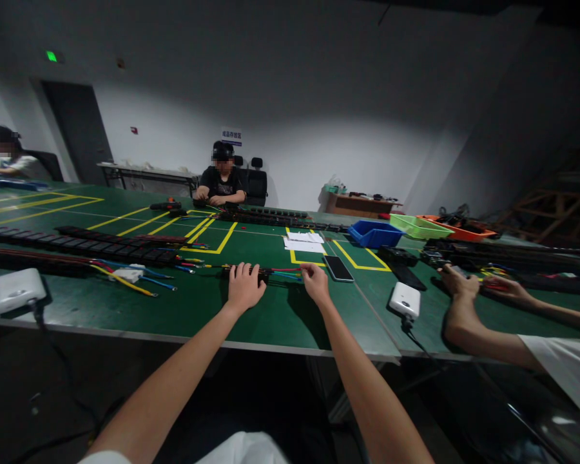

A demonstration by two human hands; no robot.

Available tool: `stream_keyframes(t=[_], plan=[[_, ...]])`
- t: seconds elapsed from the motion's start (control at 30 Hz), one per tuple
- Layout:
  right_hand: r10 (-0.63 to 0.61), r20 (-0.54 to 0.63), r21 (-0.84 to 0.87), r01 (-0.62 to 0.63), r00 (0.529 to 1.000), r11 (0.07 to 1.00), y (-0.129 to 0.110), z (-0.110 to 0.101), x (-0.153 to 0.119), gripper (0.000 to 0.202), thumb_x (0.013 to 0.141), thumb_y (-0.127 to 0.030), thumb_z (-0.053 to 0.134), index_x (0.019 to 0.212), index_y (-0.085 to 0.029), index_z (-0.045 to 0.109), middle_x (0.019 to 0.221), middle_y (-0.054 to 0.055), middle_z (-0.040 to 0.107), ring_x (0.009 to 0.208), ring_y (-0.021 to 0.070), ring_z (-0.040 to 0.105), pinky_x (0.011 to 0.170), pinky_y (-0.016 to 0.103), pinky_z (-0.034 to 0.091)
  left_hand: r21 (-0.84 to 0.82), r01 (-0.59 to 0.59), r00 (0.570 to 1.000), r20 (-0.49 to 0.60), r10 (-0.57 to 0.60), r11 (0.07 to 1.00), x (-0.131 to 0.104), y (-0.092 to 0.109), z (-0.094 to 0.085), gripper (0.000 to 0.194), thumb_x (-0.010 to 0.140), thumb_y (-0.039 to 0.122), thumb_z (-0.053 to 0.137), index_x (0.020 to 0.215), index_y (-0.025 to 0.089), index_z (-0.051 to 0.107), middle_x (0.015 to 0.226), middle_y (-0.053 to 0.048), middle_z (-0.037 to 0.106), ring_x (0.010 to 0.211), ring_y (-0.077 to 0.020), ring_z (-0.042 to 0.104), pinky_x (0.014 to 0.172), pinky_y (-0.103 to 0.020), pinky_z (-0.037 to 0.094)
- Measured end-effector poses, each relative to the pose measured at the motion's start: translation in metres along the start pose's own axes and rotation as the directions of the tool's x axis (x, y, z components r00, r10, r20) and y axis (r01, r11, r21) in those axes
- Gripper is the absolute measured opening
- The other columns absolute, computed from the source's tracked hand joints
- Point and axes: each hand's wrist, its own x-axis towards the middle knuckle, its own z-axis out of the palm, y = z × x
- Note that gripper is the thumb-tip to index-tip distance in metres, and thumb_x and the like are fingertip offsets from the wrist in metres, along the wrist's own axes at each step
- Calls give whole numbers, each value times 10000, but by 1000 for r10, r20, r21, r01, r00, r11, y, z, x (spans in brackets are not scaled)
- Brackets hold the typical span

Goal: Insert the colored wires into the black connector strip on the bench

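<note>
My left hand lies over a black cable assembly on the table, its fingers bent across it and holding it. From the right end of this assembly run thin red, blue and green wires. My right hand pinches the wires' far ends between thumb and fingertips; the very tips are hidden. To the left of my left hand lie long black cable bundles, with lugs on their red, yellow and blue ends. A phone lies just right of my right hand.
White papers and a blue bin are farther back, beside green and orange trays. White boxes with cords stand on both sides. At right, a co-worker's hands handle wires. Another person sits opposite.
</note>
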Motion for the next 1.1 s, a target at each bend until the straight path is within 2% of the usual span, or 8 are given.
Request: stream_keyframes(t=[0.13, 0.3, 0.43, 0.8, 1.1], plan=[[13, -5, -18, -13, 1000, 1000, 3, -1, -1, 325, 821, -275, 520, 1018, -141, 740, 954, 100, 760, 835, 219, 677, 793, 305, 504, 7, -8, 1000, -12, 8, 1000, 0, -1, 2, 500, 926, 397, 471, 1349, 166, 605, 1354, -167, 618, 1343, -352, 476, 1174, -552, 301], [94, 74, -87, -87, 993, 992, 8, -1, -1, 298, 822, -286, 486, 924, -171, 740, 908, 81, 750, 831, 222, 671, 743, 295, 475, 12, -17, 1000, -18, 17, 1000, 0, -2, 5, 502, 925, 390, 471, 1349, 155, 603, 1351, -170, 618, 1338, -355, 479, 1167, -554, 309], [146, 118, -55, -140, 982, 989, 12, 0, 0, 299, 813, -308, 483, 885, -170, 739, 900, 89, 747, 829, 226, 668, 720, 293, 457, 14, -7, 999, -34, 8, 1000, 0, -1, 6, 487, 909, 382, 500, 1337, 176, 607, 1337, -157, 629, 1340, -351, 474, 1173, -549, 294], [174, 104, 32, -178, 979, 984, 17, 5, 3, 351, 766, -337, 462, 909, -156, 727, 850, 75, 735, 765, 209, 657, 669, 276, 449, 26, -23, 999, -34, 23, 999, 0, -2, 5, 492, 923, 385, 481, 1334, 149, 613, 1331, -169, 631, 1326, -355, 487, 1162, -555, 311], [213, 89, 15, -215, 973, 976, 11, -2, 0, 307, 764, -405, 509, 785, -182, 719, 769, 67, 722, 729, 216, 638, 644, 286, 420, 5, -14, 1000, -20, 14, 1000, 0, -2, 4, 491, 922, 392, 487, 1334, 159, 618, 1338, -169, 630, 1332, -359, 484, 1167, -556, 308]])
